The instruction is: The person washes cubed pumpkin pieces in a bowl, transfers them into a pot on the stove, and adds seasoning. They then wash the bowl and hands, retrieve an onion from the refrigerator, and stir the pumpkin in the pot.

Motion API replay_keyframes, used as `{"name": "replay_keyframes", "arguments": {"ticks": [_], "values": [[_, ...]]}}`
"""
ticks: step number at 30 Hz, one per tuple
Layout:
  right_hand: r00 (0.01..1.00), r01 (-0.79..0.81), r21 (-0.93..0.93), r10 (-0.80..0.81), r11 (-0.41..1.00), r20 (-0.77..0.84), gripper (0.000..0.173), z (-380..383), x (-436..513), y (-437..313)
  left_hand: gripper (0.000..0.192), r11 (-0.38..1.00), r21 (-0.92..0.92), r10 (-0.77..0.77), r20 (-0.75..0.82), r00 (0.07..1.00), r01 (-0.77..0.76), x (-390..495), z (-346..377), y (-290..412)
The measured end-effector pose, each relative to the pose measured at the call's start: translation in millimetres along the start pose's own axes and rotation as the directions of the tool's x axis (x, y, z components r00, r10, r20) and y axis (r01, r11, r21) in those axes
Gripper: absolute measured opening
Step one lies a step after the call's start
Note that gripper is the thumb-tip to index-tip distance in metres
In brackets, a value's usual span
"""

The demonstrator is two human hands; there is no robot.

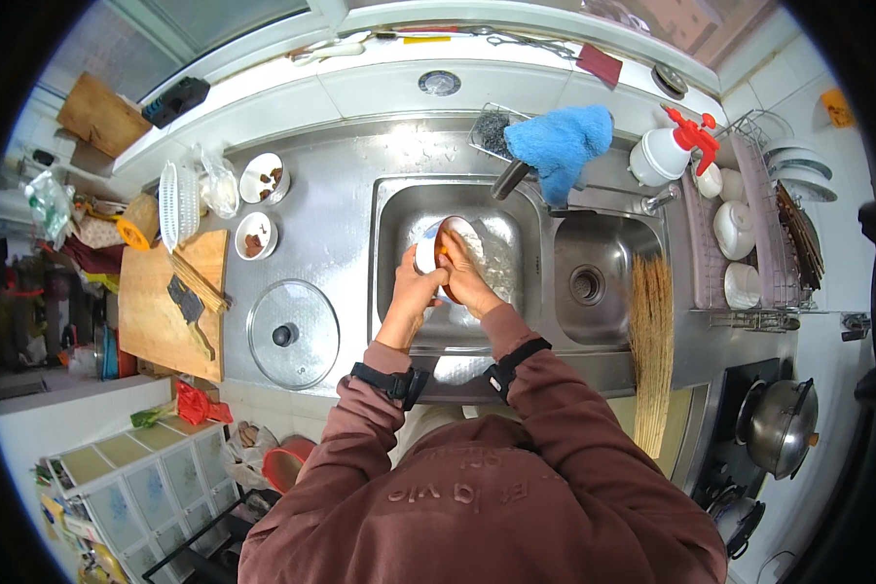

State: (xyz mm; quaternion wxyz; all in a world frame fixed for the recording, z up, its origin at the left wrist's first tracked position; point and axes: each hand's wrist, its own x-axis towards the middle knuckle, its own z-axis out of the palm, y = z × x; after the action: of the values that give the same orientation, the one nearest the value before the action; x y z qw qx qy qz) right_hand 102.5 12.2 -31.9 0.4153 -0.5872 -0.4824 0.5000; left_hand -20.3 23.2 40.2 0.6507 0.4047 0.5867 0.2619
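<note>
Over the large basin of a stainless-steel sink (pixel 385 292), a bowl (pixel 425 250) is held tipped on its side. Its outside is white and its inside orange-brown. My left hand (pixel 409 292) grips the outer wall from the left. From the right, my right hand (pixel 469 276) is on the same bowl, its fingers reaching over the rim against the inner wall. A small orange patch shows near the fingers; what it is cannot be made out. Water glistens on the basin floor below.
A blue cloth (pixel 562 150) drapes the faucet (pixel 511 180). Straw brush (pixel 651 350) lies across the right basin's edge. Left are a glass lid (pixel 293 334), two white bowls (pixel 265 179) with brown scraps, and a cleaver (pixel 187 301) on a cutting board (pixel 146 306). A dish rack (pixel 763 219) stands right.
</note>
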Motion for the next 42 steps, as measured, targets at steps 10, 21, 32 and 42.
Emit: {"name": "replay_keyframes", "arguments": {"ticks": [10,21,32,42], "values": [[0.987,-0.157,0.973,0.055,0.166,0.15,0.063,4.6,-16.9,-55.5,0.085,0.347,0.885,0.668,-0.002,0.744,-0.309,-35.8,15.8,48.6],[0.969,-0.218,0.975,0.133,0.047,0.21,0.046,-11.6,-39.4,-55.4,0.087,0.253,0.948,0.576,0.013,0.818,-0.194,-68.0,54.4,66.9],[0.965,-0.25,0.968,0.069,-0.037,0.252,0.047,-20.5,-52.0,-22.2,0.092,0.209,0.957,0.599,0.039,0.799,-0.203,-77.7,77.5,51.6],[0.991,-0.101,0.993,0.084,-0.059,0.106,0.044,-20.2,-58.9,-9.4,0.087,0.191,0.949,0.519,0.119,0.846,-0.25,-84.2,88.3,57.2]]}}
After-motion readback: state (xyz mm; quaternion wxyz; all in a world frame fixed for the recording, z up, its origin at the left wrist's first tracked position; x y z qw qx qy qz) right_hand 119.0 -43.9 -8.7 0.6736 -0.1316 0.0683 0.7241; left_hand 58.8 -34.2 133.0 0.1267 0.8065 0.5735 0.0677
